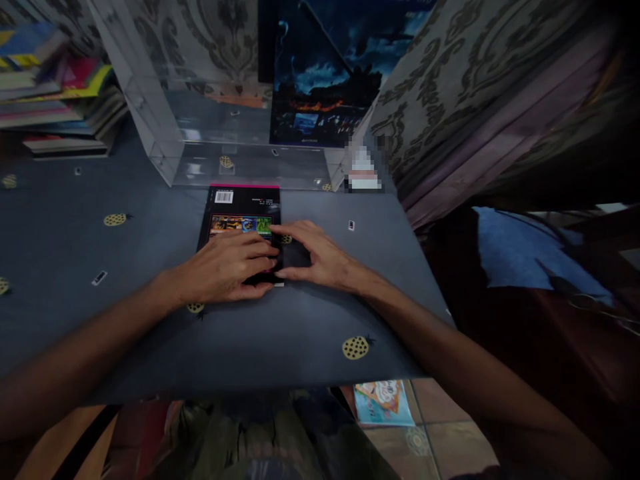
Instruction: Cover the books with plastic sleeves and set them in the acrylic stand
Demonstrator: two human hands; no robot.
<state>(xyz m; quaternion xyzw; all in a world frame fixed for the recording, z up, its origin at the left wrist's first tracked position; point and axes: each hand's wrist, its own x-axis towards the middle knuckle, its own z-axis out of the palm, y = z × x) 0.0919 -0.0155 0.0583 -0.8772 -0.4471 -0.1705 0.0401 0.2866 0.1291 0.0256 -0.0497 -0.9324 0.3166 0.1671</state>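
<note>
A black book [243, 205] with a barcode, a row of small colour pictures and a pink edge at its far end lies flat on the table. Across its lower half rests my left hand [233, 263], palm down with the fingers stretched toward the right edge. My right hand [320, 253] is at the book's right side, thumb and fingers apart in a C shape, their tips at the book's edge. The near part of the cover is hidden beneath my left hand.
Behind the book stands a clear plastic rack [165, 163], holding a dark blue book [325, 80] upright. Several stacked books [65, 100] are at the far left. The table [150, 347] has a grey pineapple-print cover. Below its front edge lies a light-blue booklet [385, 403].
</note>
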